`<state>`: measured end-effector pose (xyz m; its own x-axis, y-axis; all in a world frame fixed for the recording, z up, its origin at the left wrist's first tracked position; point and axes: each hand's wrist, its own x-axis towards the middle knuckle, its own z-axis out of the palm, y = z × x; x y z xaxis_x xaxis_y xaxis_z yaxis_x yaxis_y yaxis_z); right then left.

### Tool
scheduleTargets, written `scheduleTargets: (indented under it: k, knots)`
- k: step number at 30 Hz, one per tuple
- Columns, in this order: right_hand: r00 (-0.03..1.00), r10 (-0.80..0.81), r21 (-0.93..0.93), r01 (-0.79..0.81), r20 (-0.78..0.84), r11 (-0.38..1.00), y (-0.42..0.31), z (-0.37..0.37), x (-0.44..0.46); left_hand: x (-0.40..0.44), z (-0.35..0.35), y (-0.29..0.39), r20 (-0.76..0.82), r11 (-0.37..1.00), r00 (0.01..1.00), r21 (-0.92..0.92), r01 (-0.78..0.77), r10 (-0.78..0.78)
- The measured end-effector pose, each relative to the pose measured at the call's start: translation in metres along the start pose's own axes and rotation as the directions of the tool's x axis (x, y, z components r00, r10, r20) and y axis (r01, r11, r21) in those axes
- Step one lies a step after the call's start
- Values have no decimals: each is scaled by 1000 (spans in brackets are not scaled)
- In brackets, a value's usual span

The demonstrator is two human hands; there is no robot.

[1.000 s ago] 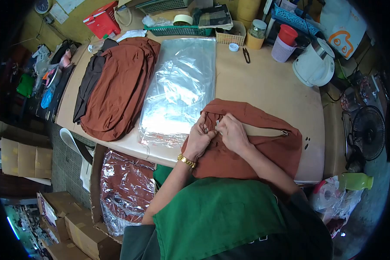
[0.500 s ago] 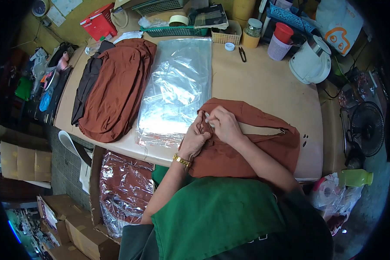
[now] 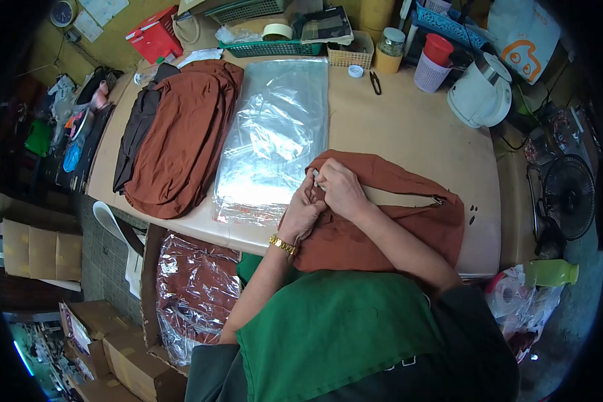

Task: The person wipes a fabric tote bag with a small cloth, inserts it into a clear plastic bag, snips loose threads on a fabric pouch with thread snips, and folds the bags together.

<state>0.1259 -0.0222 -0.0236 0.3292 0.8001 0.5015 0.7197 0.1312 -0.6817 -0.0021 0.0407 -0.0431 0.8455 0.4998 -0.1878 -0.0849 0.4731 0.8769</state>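
Note:
A rust-brown fabric bag (image 3: 409, 238) lies at the table's front edge, its long zipped opening spread to show a beige inside. My left hand (image 3: 303, 211), with a gold watch on the wrist, grips the bag's fabric near its left end. Close beside it, my right hand (image 3: 342, 187) is closed in a pinch on a small white piece (image 3: 315, 174) at the bag's upper left corner. What exactly the white piece is cannot be made out. Clear plastic sheets (image 3: 271, 134) lie left of the bag, and beyond them a stack of rust-brown bags (image 3: 181, 141).
The table (image 3: 409, 127) also bears black snips (image 3: 375, 83), a white lid (image 3: 356, 71), a glass jar (image 3: 392, 42), a white kettle (image 3: 481, 94) and a green basket (image 3: 268, 49). Below its front left edge stands a carton (image 3: 151, 295) with a plastic-wrapped brown item.
My right hand has shifted slightly up and left over the bag, staying near the small white piece. My left hand still holds the fabric in nearly the same place.

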Motion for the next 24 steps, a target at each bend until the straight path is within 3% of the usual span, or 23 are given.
scheduleTargets:
  k: [5,7,8,9,10,11,12,13,14,15,17,18,19,20,21,24]
  knots:
    - [982,93,11,-96,165,995,-17,-23,-23,3,7,-3,-110,994,991,-69,-84,76]
    - [969,115,10,-120,220,993,-26,-45,-26,-1,0,6,-41,968,998,248,-42,54]
    - [953,161,24,-173,258,985,-33,-63,-20,-3,-1,13,-89,973,995,227,-31,52]
    - [933,205,36,-225,295,974,-32,-78,-17,-8,-13,26,-124,910,988,413,-28,86]
    - [973,181,102,-196,141,975,-24,-92,-18,-10,-24,44,-146,847,980,529,-39,137]
    - [957,286,251,-290,56,923,-15,-109,-17,-9,-25,59,-161,733,911,653,-190,380]
    - [921,390,261,-381,20,887,-14,-137,-11,-17,-20,80,4,290,789,929,-231,614]
    - [921,382,322,-341,-73,883,2,-155,-10,-25,-15,102,168,-188,590,982,-28,789]
    - [864,500,256,-472,-54,843,7,-175,-6,-24,-7,109,148,-89,691,989,-121,707]
    - [864,501,257,-472,-57,843,22,-184,-7,-22,0,111,146,19,780,980,-198,609]
    - [721,693,392,-631,-22,669,54,-187,-7,-16,31,85,283,8,855,948,-318,435]
    - [654,756,446,-672,-18,592,57,-181,-4,-13,49,75,311,-98,887,950,-296,341]
    - [656,755,447,-669,-21,594,60,-175,-1,-3,54,52,313,-139,886,949,-282,343]
    - [789,592,106,-583,-161,806,63,-169,3,5,61,43,281,-134,899,959,-250,335]
    - [901,377,-265,-425,-215,865,63,-162,7,12,66,37,284,-135,899,958,-252,333]
    - [989,66,-433,-117,-132,894,30,-125,34,34,68,22,237,-171,882,968,-182,406]
